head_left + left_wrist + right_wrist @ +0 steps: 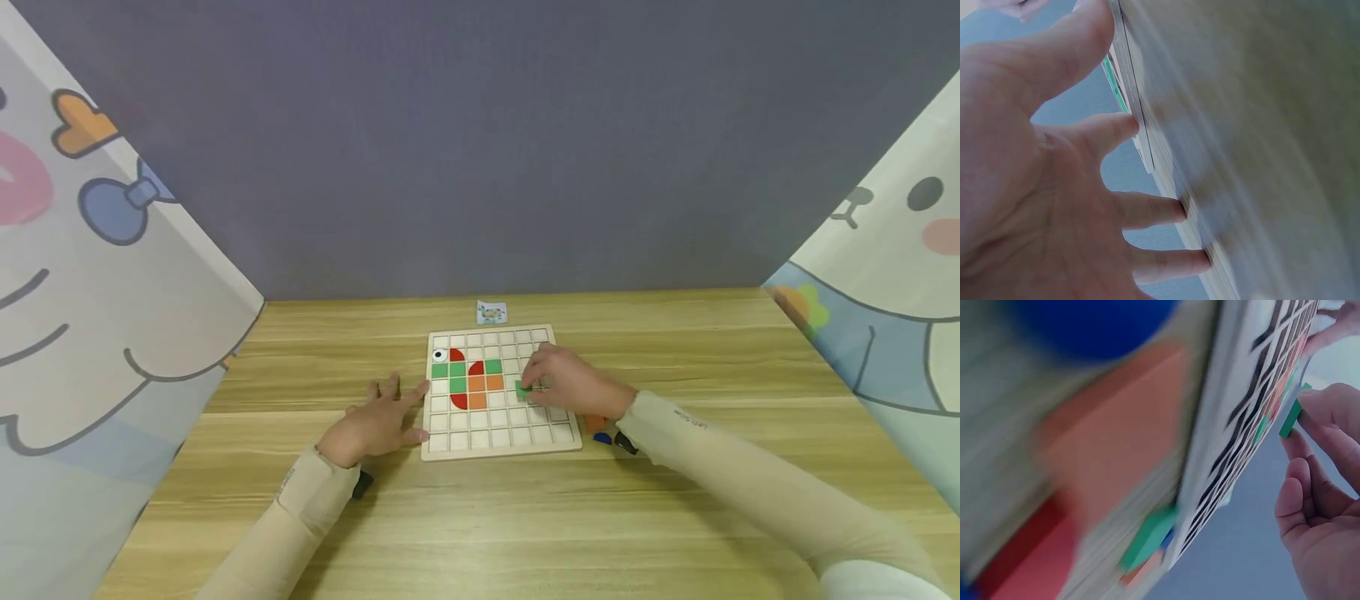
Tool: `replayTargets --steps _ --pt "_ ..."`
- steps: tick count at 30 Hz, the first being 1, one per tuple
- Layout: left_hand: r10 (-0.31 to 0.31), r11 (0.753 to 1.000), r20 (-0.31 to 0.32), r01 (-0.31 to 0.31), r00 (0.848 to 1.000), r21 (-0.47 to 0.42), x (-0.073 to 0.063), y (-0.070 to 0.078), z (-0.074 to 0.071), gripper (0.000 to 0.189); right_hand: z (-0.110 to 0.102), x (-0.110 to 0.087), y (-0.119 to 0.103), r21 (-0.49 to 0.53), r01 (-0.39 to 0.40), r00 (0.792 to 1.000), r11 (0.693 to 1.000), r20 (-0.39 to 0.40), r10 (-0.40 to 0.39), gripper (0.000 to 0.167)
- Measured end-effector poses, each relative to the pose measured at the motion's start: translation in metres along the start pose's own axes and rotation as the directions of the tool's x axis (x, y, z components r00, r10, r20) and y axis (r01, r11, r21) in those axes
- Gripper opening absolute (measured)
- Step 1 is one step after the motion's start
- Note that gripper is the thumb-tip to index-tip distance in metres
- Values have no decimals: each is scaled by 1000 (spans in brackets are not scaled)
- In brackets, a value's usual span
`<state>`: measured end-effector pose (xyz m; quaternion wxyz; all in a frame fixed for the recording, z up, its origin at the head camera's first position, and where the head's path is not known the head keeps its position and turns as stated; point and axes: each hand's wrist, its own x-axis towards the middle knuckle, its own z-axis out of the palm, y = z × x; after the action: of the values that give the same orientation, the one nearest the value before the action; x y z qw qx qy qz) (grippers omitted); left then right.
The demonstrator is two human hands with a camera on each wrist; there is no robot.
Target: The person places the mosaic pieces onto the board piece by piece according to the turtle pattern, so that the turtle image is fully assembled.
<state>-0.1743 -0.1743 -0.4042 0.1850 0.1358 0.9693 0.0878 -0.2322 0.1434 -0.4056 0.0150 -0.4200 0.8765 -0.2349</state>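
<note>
A pale wooden grid board lies on the table, with a white eye piece, red quarter-circle tiles, green square tiles and orange square tiles in its left and middle cells. My right hand pinches a green tile between thumb and fingertips, over the board's right-hand part. The left hand has its fingers spread. Its thumb and index fingertip touch the board's left edge, while other fingertips rest on the table in the left wrist view.
Past the board's far edge lies a small printed card. Loose pieces sit beside its right side, partly under my right forearm: an orange tile, a red piece, a green tile and a blue piece. A grey wall panel rises behind.
</note>
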Motion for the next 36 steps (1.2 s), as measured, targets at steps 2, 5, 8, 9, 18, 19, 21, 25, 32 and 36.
replayTargets --steps 2,5,8,9,18,19,21,25,32,36 --pt "-2 1000 -4 2 1000 0 0 0 0 79 6 8 -6 -3 9 1000 1000 10 -9 9" --pt "2 1000 -10 -2 1000 -1 -1 0 0 79 14 16 -13 8 -1 999 1000 49 1 8" --pt "9 1000 -9 -9 1000 0 -1 0 0 79 21 22 -19 6 -17 997 1000 78 16 7" --pt "11 1000 -8 -11 1000 1 -1 0 0 79 22 23 -21 -1 -20 996 1000 82 20 8" --pt "19 1000 -6 -19 1000 14 -3 3 -1 79 27 26 -27 -51 -14 999 999 48 16 7" --pt "18 1000 -7 -18 1000 17 -3 3 -1 79 26 26 -28 -52 -15 999 999 51 17 7" --pt "16 1000 -6 -16 1000 20 -3 3 -2 78 26 26 -29 -58 -15 998 998 60 18 7" --pt "17 1000 -4 -17 1000 24 -3 2 -2 78 26 27 -31 -57 0 997 998 81 5 5" --pt "15 1000 -1 -15 1000 4 -2 1 -2 79 24 23 -34 -46 36 996 998 84 -32 11" --pt "13 1000 2 -13 1000 6 -2 0 -1 79 17 14 -27 -67 6 1000 998 1 -6 7"
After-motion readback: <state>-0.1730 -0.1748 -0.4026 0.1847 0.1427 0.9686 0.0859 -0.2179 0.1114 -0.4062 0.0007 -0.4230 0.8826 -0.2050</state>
